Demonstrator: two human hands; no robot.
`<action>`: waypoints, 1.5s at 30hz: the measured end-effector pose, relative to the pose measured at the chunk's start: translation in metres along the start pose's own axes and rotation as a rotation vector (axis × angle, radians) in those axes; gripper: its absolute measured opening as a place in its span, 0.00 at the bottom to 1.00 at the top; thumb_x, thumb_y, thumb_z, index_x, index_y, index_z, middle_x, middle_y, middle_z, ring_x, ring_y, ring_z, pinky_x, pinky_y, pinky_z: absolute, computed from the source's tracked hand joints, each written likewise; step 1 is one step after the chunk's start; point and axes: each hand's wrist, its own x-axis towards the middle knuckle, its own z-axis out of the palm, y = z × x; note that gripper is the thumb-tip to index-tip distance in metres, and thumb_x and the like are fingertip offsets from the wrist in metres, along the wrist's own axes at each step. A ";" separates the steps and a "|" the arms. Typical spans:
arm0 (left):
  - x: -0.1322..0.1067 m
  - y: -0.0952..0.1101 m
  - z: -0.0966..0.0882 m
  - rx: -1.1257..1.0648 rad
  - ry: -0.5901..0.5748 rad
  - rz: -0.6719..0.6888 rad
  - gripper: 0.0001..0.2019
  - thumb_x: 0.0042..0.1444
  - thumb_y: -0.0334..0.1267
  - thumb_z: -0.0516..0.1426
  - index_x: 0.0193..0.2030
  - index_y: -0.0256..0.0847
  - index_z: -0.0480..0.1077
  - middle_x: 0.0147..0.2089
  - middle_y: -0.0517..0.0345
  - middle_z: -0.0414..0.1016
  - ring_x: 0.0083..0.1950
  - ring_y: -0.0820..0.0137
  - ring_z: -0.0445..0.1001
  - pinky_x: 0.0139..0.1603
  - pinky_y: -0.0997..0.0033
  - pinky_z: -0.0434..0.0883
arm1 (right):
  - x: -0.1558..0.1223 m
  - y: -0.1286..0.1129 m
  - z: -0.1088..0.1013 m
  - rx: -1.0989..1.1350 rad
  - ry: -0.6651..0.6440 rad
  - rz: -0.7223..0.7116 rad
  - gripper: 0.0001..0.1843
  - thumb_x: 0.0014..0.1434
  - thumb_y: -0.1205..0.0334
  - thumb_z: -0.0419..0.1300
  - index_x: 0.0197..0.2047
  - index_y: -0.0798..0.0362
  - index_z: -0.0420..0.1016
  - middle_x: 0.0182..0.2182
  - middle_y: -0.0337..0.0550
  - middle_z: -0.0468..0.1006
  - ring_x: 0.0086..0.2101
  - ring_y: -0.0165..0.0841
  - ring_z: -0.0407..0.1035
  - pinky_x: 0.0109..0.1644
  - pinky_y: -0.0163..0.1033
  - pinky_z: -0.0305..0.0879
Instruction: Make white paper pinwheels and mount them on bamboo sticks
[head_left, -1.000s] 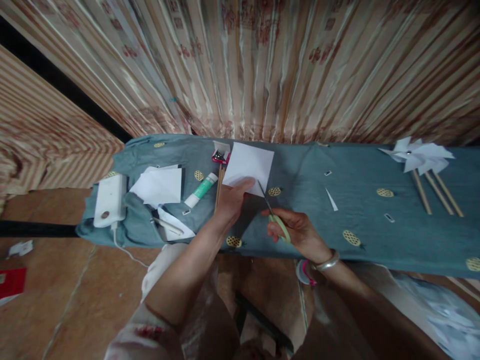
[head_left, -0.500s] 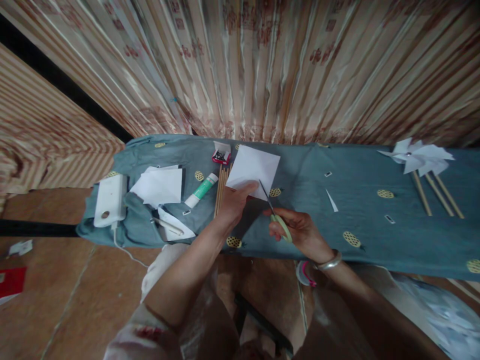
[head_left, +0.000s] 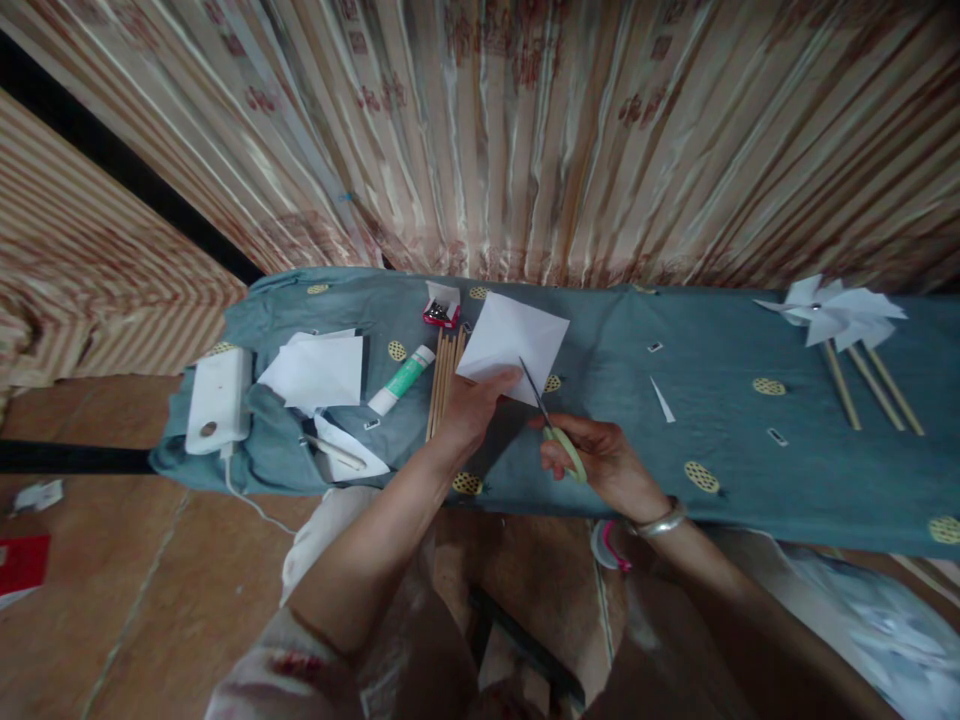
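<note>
My left hand (head_left: 476,405) grips a square sheet of white paper (head_left: 517,335) by its near edge, thumb on top, holding it above the table. In my right hand (head_left: 592,455) is a pair of scissors (head_left: 564,450) with light green handles. The blades reach over the near part of the sheet, their tip close to my left thumb. Under and beside my left hand lie several thin wooden sticks (head_left: 441,385). Just behind them stands a small open red and white box (head_left: 441,305) with dark metal pieces inside.
A green and white glue stick (head_left: 403,380), white paper sheets (head_left: 322,370), a pen-like tool (head_left: 337,455) and a white power strip (head_left: 219,400) lie left. A paper sliver (head_left: 662,400) is right of the scissors. Paper pinwheels (head_left: 840,312) on sticks lie far right on the blue-green tablecloth (head_left: 735,430).
The paper in my left hand has shifted and turned slightly to the right. My right hand and the scissors have moved slightly right with it.
</note>
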 end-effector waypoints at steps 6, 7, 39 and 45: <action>0.000 -0.002 0.001 0.002 0.010 -0.019 0.11 0.38 0.33 0.70 0.32 0.45 0.78 0.34 0.59 0.81 0.36 0.63 0.79 0.38 0.64 0.76 | 0.001 0.000 0.001 0.036 0.008 0.006 0.25 0.43 0.43 0.74 0.40 0.51 0.83 0.21 0.36 0.75 0.19 0.25 0.64 0.24 0.34 0.66; 0.000 -0.002 0.002 0.001 0.008 -0.024 0.11 0.38 0.33 0.70 0.31 0.45 0.78 0.34 0.59 0.81 0.36 0.64 0.78 0.38 0.64 0.76 | 0.001 -0.001 0.001 0.037 0.012 0.010 0.25 0.43 0.43 0.74 0.40 0.51 0.83 0.21 0.35 0.75 0.19 0.24 0.64 0.24 0.34 0.66; 0.009 0.016 0.001 -0.051 0.058 -0.004 0.16 0.41 0.31 0.67 0.41 0.42 0.76 0.38 0.58 0.82 0.36 0.67 0.79 0.32 0.72 0.74 | -0.001 -0.012 -0.039 -0.086 0.046 0.114 0.27 0.38 0.46 0.76 0.40 0.51 0.80 0.25 0.36 0.80 0.22 0.26 0.69 0.28 0.34 0.68; 0.009 0.005 -0.007 0.131 0.001 0.013 0.14 0.41 0.37 0.69 0.37 0.45 0.77 0.38 0.58 0.82 0.42 0.63 0.80 0.40 0.67 0.76 | 0.004 -0.024 -0.058 -0.093 0.320 -0.057 0.30 0.37 0.42 0.76 0.40 0.49 0.81 0.28 0.38 0.82 0.26 0.28 0.70 0.31 0.34 0.69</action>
